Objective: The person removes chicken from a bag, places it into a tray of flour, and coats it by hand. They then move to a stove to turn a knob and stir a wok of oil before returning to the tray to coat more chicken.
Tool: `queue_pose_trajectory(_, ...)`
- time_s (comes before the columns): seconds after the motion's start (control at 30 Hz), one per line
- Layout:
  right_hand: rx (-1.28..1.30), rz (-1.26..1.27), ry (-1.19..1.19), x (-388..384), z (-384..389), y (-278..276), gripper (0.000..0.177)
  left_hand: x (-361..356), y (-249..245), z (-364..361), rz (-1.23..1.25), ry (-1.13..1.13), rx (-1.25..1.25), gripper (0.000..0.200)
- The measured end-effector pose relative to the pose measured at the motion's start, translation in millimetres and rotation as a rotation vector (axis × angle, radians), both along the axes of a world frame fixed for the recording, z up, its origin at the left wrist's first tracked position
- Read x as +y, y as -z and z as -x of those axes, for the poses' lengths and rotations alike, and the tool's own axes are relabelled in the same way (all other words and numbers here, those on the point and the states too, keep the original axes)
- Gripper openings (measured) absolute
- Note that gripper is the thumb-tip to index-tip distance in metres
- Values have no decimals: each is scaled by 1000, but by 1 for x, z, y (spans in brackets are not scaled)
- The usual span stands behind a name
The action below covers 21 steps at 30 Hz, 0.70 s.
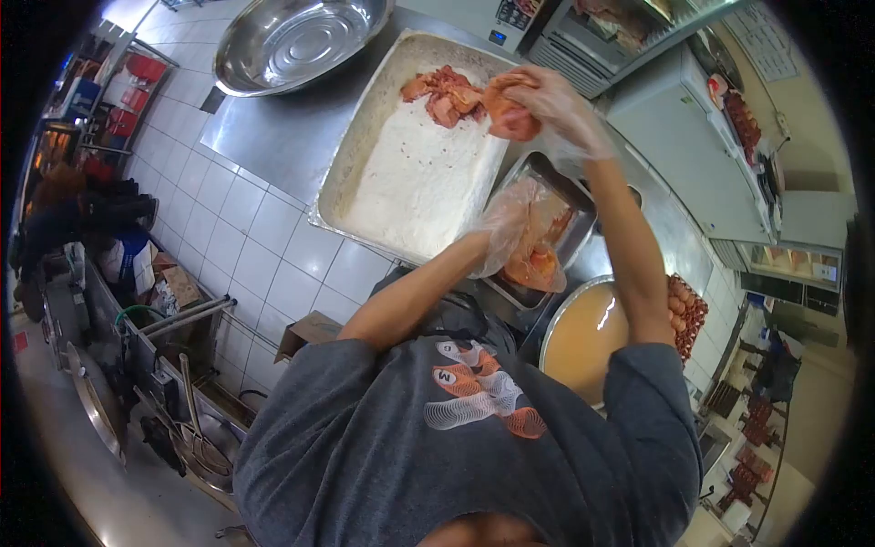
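My right hand (544, 98), in a clear plastic glove, is closed around a piece of raw meat (513, 114) above the upper right edge of a deep white tray (339, 187). White flour (424, 173) fills this tray, and a heap of raw meat pieces (444, 96) lies on it. My left hand (510, 217), also gloved, is lower, over a metal pan (579, 223) beside the flour tray. Pinkish raw meat (536, 266) shows against this hand. Its fingers are blurred and partly covered, so their grip cannot be made out.
A large steel bowl (305, 46) stands on the steel counter (264, 137) at upper left. Close to my right arm is a bowl of light brown liquid (583, 333), with a tray of eggs (685, 314) beyond it. Pans and a strainer (202, 451) are at lower left.
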State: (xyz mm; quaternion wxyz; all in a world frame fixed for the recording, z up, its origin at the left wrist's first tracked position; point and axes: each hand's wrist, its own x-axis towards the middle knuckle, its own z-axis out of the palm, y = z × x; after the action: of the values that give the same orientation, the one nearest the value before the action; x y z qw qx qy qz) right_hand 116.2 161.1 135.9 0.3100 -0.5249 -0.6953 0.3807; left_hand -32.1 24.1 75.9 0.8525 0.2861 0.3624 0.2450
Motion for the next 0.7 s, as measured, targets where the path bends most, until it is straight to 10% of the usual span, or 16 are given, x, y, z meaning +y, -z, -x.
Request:
queue_pose_trajectory(0.33,98,72,239,88,18,100,45,2,48,-12,53,-100,-135,40)
queue_pose_trajectory(0.57,239,143,220,-121,-26,-59,38,7,43,-18,173,-12,-192,40)
queue_pose_trajectory(0.7,-39,419,82,-212,-47,-23,26,4,30,-18,85,32,-96,39)
